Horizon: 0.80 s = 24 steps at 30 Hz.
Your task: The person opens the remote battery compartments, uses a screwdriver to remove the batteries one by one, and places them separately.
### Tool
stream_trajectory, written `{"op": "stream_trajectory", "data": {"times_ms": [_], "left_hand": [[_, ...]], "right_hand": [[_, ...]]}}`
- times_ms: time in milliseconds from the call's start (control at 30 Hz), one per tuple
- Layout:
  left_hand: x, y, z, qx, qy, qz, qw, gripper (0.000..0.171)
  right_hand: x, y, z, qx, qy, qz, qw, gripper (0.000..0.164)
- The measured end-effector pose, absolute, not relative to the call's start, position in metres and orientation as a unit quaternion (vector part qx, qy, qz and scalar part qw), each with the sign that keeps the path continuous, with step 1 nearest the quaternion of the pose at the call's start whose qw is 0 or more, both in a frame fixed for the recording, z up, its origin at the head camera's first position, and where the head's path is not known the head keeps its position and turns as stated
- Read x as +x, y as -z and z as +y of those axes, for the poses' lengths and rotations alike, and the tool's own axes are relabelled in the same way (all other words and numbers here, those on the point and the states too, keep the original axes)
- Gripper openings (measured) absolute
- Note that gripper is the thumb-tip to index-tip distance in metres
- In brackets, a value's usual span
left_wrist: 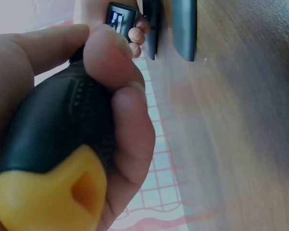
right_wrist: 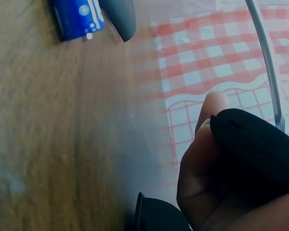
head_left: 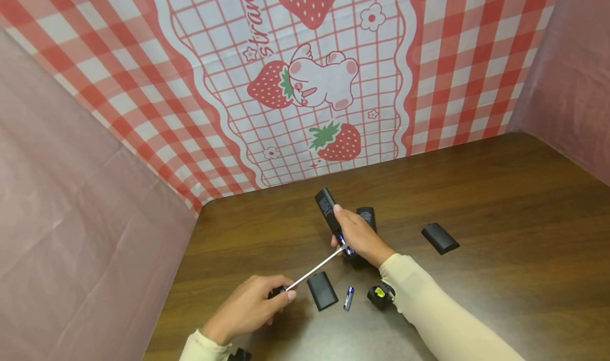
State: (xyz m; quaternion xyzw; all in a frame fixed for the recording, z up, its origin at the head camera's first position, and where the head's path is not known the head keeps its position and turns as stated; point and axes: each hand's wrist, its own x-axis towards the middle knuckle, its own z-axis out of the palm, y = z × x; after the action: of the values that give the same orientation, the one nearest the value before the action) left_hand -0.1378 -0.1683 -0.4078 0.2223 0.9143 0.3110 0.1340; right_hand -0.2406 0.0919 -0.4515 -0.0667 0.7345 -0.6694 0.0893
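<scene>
My left hand [head_left: 250,305] grips a screwdriver [left_wrist: 43,130] by its black and yellow handle. The thin metal shaft slants up to the right in the head view, its tip at the batteries [head_left: 342,240] in a black remote control [head_left: 326,206]. My right hand [head_left: 364,236] holds that remote tilted above the table, back side up, thumb along its edge and fingers beneath. The remote's battery bay is uncovered. In the right wrist view the remote's dark end [right_wrist: 255,144] hides most of the bay.
On the wooden table [head_left: 514,213] lie a flat black cover [head_left: 322,291] and a loose blue-and-silver battery [head_left: 349,298] between my hands. A second black remote [head_left: 367,216] is partly behind my right hand. Another black cover [head_left: 440,238] lies farther right. A strawberry-print cloth [head_left: 324,86] hangs behind.
</scene>
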Motion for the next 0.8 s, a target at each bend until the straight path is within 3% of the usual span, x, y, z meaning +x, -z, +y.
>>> {"op": "stream_trajectory", "data": {"times_ms": [400,667,800], "left_hand": [[-0.1343,0.3998,-0.1667,0.225,-0.274,0.927,0.121,0.031],[-0.1355,0.4003,-0.1663,0.254,-0.199,0.944,0.065,0.023],[-0.1362,0.3996,-0.1656,0.264,-0.173,0.948,0.044,0.018]], "right_hand": [[-0.2415,0.4555,0.0899,-0.062,0.667,0.738,0.087,0.054],[-0.2414,0.4565,0.089,-0.062,0.666,0.738,0.093,0.056],[-0.2402,0.4559,0.0882,-0.068,0.655,0.747,0.09,0.048]]}}
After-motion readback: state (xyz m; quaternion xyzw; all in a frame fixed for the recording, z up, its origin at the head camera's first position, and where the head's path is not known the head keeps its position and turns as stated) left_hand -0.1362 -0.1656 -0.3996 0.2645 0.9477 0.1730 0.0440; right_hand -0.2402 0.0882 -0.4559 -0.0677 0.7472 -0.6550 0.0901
